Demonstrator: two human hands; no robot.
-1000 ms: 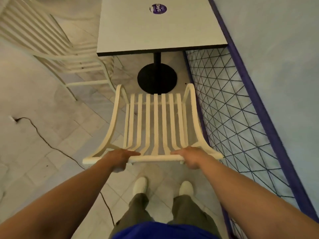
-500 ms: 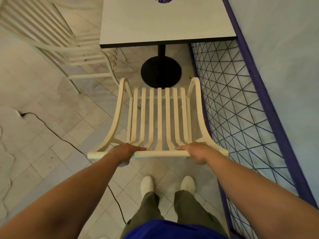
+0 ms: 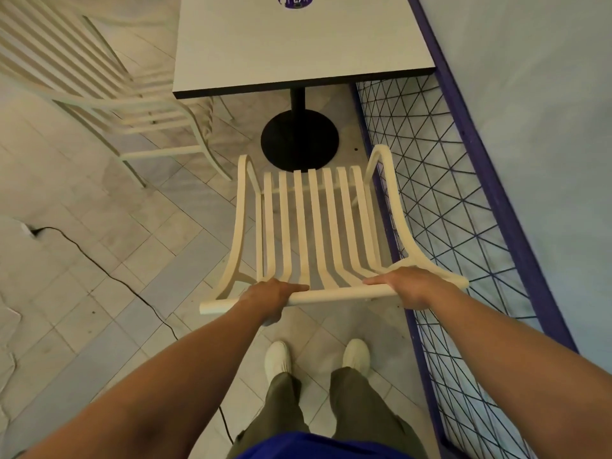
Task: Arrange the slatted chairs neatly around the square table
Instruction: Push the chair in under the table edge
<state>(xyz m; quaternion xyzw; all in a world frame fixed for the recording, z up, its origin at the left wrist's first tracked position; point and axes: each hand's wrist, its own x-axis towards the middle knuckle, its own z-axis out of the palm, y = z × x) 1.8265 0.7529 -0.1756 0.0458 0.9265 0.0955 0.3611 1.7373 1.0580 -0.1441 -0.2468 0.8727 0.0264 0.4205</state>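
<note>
A cream slatted chair (image 3: 314, 226) stands in front of me, its seat facing the square white table (image 3: 298, 44). My left hand (image 3: 270, 294) grips the left part of the chair's top rail. My right hand (image 3: 409, 286) grips the right part of the same rail. The seat's front edge is near the table's black round base (image 3: 299, 140). A second cream slatted chair (image 3: 109, 94) stands at the table's left side, its seat partly under the tabletop.
A purple-framed wire mesh panel (image 3: 447, 210) runs along the right, close to the chair's right side, with a pale wall behind it. A black cable (image 3: 109, 276) trails across the tiled floor on the left. My white shoes (image 3: 278, 357) stand behind the chair.
The chair and I have moved forward toward the table; its seat front now reaches the black base. Both hands keep their grip on the top rail.
</note>
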